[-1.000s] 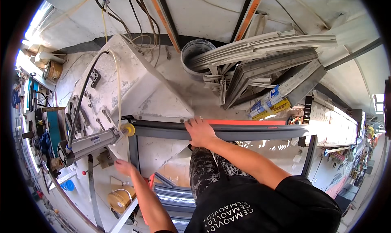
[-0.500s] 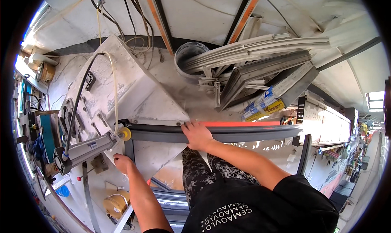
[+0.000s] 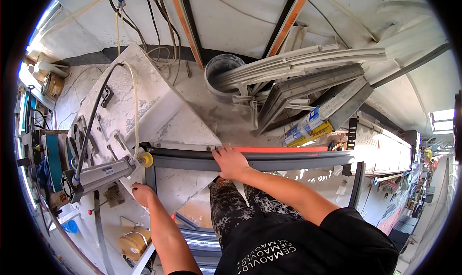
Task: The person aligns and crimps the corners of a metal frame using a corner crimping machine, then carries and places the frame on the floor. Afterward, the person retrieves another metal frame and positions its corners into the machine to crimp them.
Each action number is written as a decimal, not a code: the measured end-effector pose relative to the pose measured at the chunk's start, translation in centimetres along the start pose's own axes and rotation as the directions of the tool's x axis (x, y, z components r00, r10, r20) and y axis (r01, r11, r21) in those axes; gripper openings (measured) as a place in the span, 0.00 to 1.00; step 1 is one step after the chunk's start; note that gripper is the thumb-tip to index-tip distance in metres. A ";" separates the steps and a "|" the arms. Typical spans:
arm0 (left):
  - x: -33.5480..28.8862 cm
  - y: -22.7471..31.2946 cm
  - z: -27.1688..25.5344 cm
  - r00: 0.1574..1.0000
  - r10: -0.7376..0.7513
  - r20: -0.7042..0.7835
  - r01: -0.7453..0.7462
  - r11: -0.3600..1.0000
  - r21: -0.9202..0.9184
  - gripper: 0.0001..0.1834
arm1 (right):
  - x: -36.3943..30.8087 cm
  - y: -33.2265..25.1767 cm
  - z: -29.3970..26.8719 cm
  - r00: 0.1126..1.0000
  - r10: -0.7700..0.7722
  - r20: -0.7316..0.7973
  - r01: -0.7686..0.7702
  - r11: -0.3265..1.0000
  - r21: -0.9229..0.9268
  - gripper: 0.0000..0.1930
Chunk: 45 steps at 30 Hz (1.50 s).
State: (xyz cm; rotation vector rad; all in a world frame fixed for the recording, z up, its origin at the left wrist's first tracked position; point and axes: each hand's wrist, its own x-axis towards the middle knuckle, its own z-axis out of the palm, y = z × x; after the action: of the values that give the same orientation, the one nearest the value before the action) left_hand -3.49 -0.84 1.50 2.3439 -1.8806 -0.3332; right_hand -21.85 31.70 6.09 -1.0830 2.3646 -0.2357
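Note:
A dark grey frame (image 3: 269, 160) of metal profiles lies across a dusty white machine table (image 3: 159, 106). Its long bar runs along the fence, and one corner sits beside a yellow clamp pad (image 3: 145, 159) at the end of an air cylinder (image 3: 101, 179). My right hand (image 3: 232, 163) is closed over the long bar near the table's corner, fingertips over the far edge. By the table's near-left edge, just beside the frame's short side, my left hand (image 3: 143, 195) has curled fingers. What they hold, if anything, is hidden.
Behind the table, a grey bucket (image 3: 224, 73) holds long pale strips (image 3: 293, 59). Dark profile offcuts (image 3: 308, 89) and blue-and-yellow tubes (image 3: 308, 130) lean at the right. Hoses and cables hang at the back left. A tan bucket (image 3: 134, 243) stands near left on the floor.
The view has shifted slightly. Both hands keep nearly the same places on the frame and at the table edge; the frame stays against the fence.

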 end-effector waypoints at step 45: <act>-0.5 0.2 -0.7 1.000 0.016 0.015 -0.016 0.999 -0.029 0.30 | -0.5 -0.1 0.0 0.998 -0.022 -0.052 0.020 0.999 -0.033 0.38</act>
State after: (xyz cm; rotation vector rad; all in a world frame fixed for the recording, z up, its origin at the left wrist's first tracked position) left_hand -3.63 -0.47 2.30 2.3131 -1.8874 -0.3746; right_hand -21.50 32.01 6.33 -1.1302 2.4115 -0.2370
